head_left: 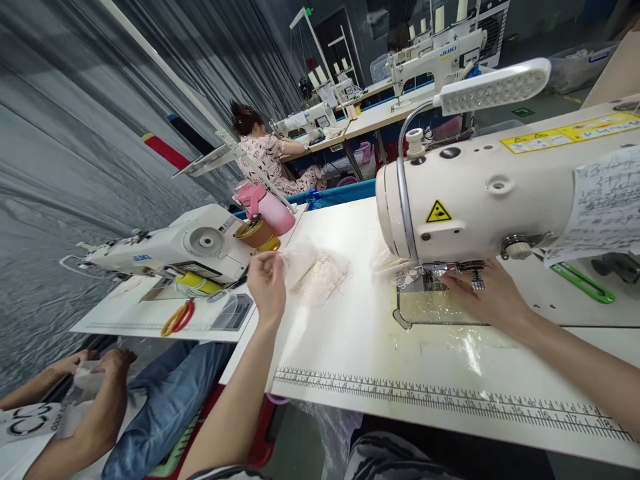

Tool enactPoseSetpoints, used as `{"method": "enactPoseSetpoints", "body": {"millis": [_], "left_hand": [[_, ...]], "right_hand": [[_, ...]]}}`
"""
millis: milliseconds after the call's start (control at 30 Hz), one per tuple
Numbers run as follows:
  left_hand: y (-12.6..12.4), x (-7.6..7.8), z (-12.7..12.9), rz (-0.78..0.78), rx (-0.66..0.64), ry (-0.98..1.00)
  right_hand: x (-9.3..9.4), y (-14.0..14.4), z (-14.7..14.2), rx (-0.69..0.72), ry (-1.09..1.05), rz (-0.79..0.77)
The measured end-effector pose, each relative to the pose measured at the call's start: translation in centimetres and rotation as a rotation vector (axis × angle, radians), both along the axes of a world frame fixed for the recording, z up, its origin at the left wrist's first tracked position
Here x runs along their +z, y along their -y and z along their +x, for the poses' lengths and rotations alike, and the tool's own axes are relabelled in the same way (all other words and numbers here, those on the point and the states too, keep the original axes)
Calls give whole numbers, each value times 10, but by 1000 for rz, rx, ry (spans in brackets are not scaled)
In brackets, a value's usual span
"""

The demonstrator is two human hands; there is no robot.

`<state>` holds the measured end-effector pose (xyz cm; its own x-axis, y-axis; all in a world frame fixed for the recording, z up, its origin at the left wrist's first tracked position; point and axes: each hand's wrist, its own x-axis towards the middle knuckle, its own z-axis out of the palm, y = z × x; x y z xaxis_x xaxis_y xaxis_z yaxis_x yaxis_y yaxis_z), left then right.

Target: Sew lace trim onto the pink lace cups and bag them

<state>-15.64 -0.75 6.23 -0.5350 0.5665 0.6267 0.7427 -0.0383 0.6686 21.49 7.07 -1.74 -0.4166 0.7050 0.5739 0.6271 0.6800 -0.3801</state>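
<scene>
Reaching out over the white bench [350, 347], the left hand [267, 283] pinches the edge of a thin, pale, translucent fabric piece [315, 273] between thumb and fingers, its grip closed on that edge while the rest of the piece lies loosely on the bench top just right of the hand. The right hand [487, 293] lies palm down, fingers stretched flat and together, beside the needle area of the cream sewing machine [500, 193]; its fingertips touch a second bit of pale fabric [395, 267] bunched under the machine head near the presser foot [475, 275], and whether it grips anything I cannot tell, as it looks pressed flat rather than closed. A clear plate [435, 307] is set into the bench below the needle. A gooseneck LED lamp [493, 87] arches over the machine, a yellow warning triangle [439, 212] marks its end face, and a handwritten paper note [603, 200] hangs on its front. A printed ruler strip [450, 400] runs along the near edge of the bench. To the left stands another sewing machine [170, 250] with a pink bottle [270, 207] and an amber jar [256, 233] beside it, and orange-handled scissors [177, 319] on its bench. A co-worker's hands [97, 370] show at lower left, and another person [265, 157] sits further back.
</scene>
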Motion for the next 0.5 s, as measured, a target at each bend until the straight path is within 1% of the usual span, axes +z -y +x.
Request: {"method": "enactPoseSetpoints", "body": {"millis": [67, 133, 200, 233, 267, 300, 333, 367, 433, 467, 500], "left_hand": [[-3, 16, 0, 181, 64, -66], [-2, 36, 8, 327, 98, -132], [5, 56, 24, 385, 88, -185], [10, 64, 36, 337, 50, -189], [15, 70, 49, 212, -8, -174], [20, 73, 64, 38, -86, -116], [24, 74, 79, -126, -182, 17], [27, 71, 93, -260, -271, 159], [24, 58, 118, -491, -457, 400], [18, 49, 128, -590, -546, 459], [11, 37, 136, -681, -625, 462]], "right_hand": [[0, 0, -1, 2, -11, -2], [0, -1, -1, 3, -21, -3], [0, -1, -1, 2, -39, -8], [1, -1, -1, 1, -51, -9], [2, -1, -1, 3, -59, -8], [3, 0, -2, 7, -64, -7], [4, 0, -2, 8, -65, -8], [6, 0, -2, 8, -64, -12], [8, 1, -2, 15, -51, -26], [8, 0, -2, 13, -51, -29], [8, 0, -2, 8, -50, -26]]}}
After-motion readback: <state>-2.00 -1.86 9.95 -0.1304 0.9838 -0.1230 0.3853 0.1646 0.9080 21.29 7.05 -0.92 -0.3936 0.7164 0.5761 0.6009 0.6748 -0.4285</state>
